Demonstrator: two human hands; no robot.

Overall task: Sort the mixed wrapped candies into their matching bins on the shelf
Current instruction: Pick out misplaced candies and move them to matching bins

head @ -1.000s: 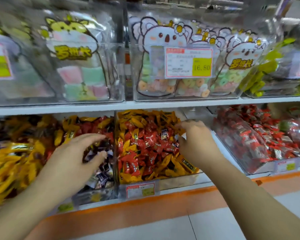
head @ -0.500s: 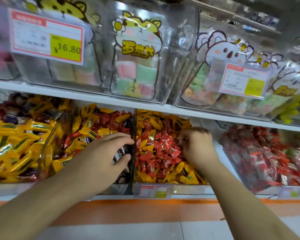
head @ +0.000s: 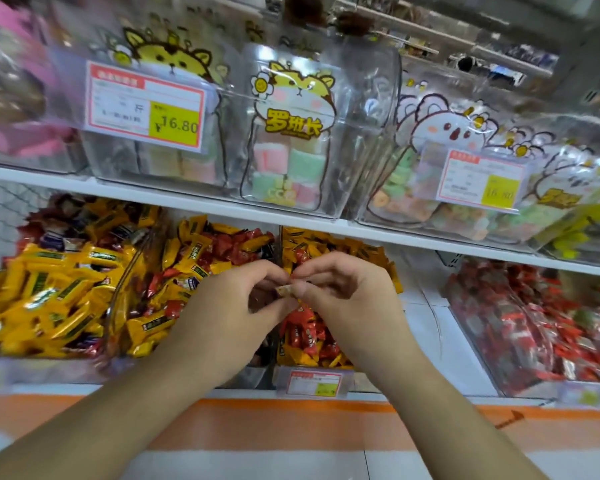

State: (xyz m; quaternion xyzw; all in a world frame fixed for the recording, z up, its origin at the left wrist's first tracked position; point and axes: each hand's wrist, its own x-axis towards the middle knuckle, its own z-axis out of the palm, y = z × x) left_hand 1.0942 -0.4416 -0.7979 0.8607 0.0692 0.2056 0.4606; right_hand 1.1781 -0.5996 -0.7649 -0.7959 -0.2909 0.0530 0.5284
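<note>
My left hand (head: 232, 306) and my right hand (head: 347, 292) meet fingertip to fingertip over the divider between two lower-shelf bins. Together they pinch a small wrapped candy (head: 286, 289), of which only a pale end shows. Under my right hand lies a clear bin (head: 312, 372) of mixed red and yellow wrapped candies. Under my left hand is a bin of yellow, red and dark wrapped candies (head: 194, 261). Further left a bin (head: 49, 292) holds mostly yellow candies, with dark ones at the back.
A clear bin of red candies (head: 534, 323) sits at the lower right. The upper shelf (head: 222, 206) carries clear bins of pastel sweets with price tags (head: 142, 105). An orange band (head: 291, 424) runs along the floor below the shelf.
Both hands have come together at the divider and now pinch one candy; before, the left hovered open over its bin and the right dug in the red-and-yellow bin. The view shifted left.
</note>
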